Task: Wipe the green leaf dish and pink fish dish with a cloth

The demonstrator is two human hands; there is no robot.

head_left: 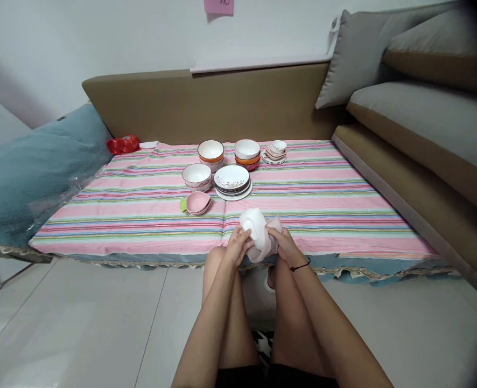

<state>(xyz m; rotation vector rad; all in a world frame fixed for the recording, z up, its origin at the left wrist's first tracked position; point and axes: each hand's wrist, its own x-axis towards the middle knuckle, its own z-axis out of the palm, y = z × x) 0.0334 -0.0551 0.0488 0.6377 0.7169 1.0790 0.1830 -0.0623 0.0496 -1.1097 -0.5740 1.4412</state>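
Note:
Over my knees, at the front edge of the striped cloth, I hold a white bowl [253, 222] tilted, its underside partly turned toward me. My left hand [238, 243] grips the bowl's left rim with thumb and fingers. A pale pinkish wiping cloth [268, 247] is bunched against its right and lower side. My right hand [283, 241] pinches that cloth, fingers partly hidden in its folds. Beyond my hands sit pink leaf-handled bowls [198, 201] and a stack of plates [232, 178].
Farther back stand a white bowl [197, 175], two bowl stacks [211, 150] [247, 149] and small dishes [276, 151]. A red plastic bundle [124, 144] lies at the back left on the striped cloth [141, 215]. Grey cushions [424, 116] are piled on the right.

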